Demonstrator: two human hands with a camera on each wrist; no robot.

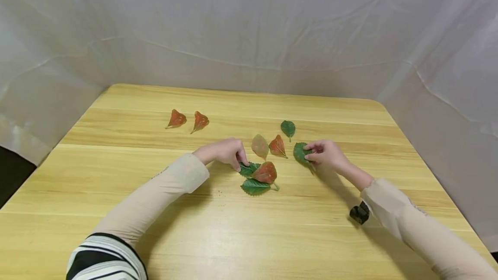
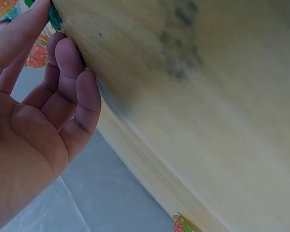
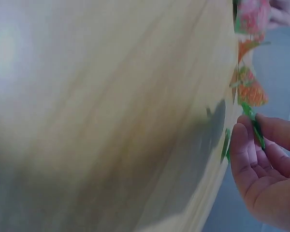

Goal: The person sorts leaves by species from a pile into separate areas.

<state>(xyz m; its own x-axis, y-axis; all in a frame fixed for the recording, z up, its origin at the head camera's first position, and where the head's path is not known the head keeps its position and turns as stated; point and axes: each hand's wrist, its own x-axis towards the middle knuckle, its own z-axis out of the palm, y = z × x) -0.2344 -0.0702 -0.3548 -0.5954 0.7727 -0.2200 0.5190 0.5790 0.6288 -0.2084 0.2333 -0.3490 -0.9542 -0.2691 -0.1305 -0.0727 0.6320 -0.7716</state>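
Note:
My right hand (image 1: pixel 327 154) pinches a toothed green leaf (image 1: pixel 301 153) between thumb and fingers, just right of the middle of the table. In the right wrist view the same leaf (image 3: pixel 257 131) appears nearly edge-on. My left hand (image 1: pixel 227 150) has thumb and forefinger on another green leaf (image 1: pixel 249 169), apparently pinching its left end. That leaf lies partly beneath a red leaf (image 1: pixel 266 173), with a second green leaf (image 1: pixel 255 186) just below. In the left wrist view my palm (image 2: pixel 29 140) shows, the other fingers bent; the contact at the fingertips is mostly hidden.
A pale brownish leaf (image 1: pixel 260 146) and a red leaf (image 1: pixel 277 146) lie between the hands, with a small green leaf (image 1: pixel 288 128) behind. Two red leaves (image 1: pixel 177 118) lie at the back left. White cloth (image 1: pixel 249 33) hangs behind the wooden table (image 1: pixel 233 237).

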